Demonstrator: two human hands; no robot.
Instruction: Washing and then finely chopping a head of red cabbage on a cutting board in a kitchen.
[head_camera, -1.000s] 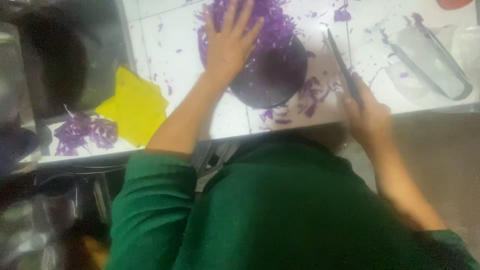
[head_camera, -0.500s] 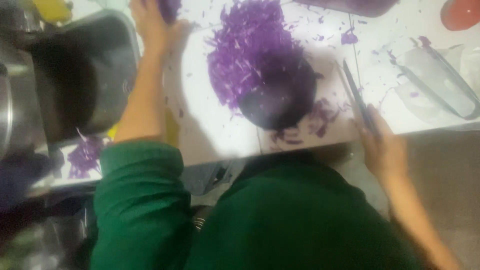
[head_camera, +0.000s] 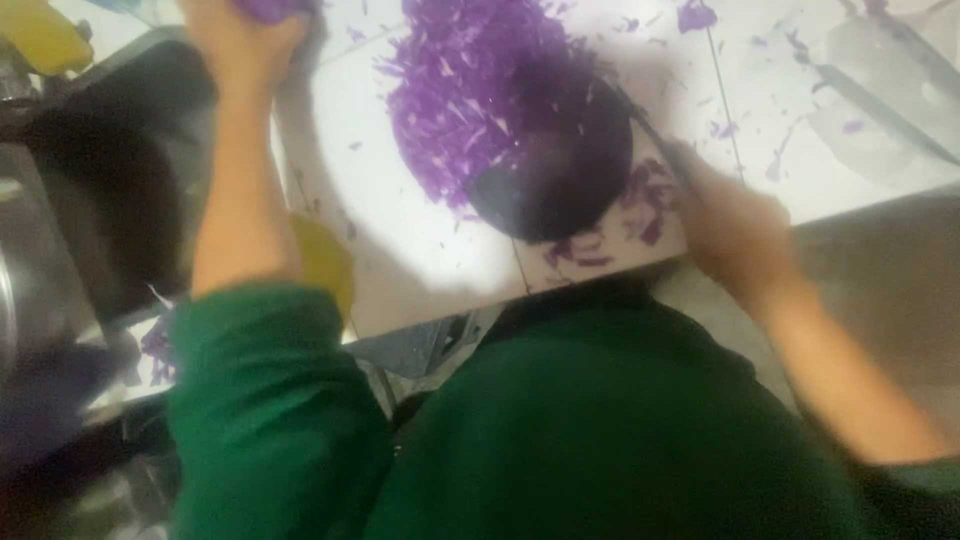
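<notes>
**Two hands out, cabbage on the board**

One big heap of shredded purple cabbage (head_camera: 480, 90) sits on the white board (head_camera: 400, 250), spread across its upper middle, with a dark round shadow lying over the heap's lower right edge. Loose shreds (head_camera: 640, 200) trail off to the right of that shadow, near the board's front edge. The left hand (head_camera: 245, 30) is stretched to the top left corner of the view, past the board's far left edge, fingers curled round a purple piece (head_camera: 270, 8) of cabbage; only the lower part of that piece shows, the rest is cut off by the frame. The right hand (head_camera: 735, 225) is at the board's right front corner, blurred, closed around a knife (head_camera: 655, 135) whose dark blade slants up and left toward the heap; whether the blade touches the shreds I cannot tell. Both arms come out of green sleeves (head_camera: 270, 400) at the bottom of the view. Left of the board lies a dark sink (head_camera: 110, 200), and a yellow cloth (head_camera: 325, 260) peeks out just beside the left forearm. At the far right, on the white counter (head_camera: 800, 170), rests a clear container (head_camera: 880, 100), well apart from the heap, with stray purple bits scattered around it.
</notes>
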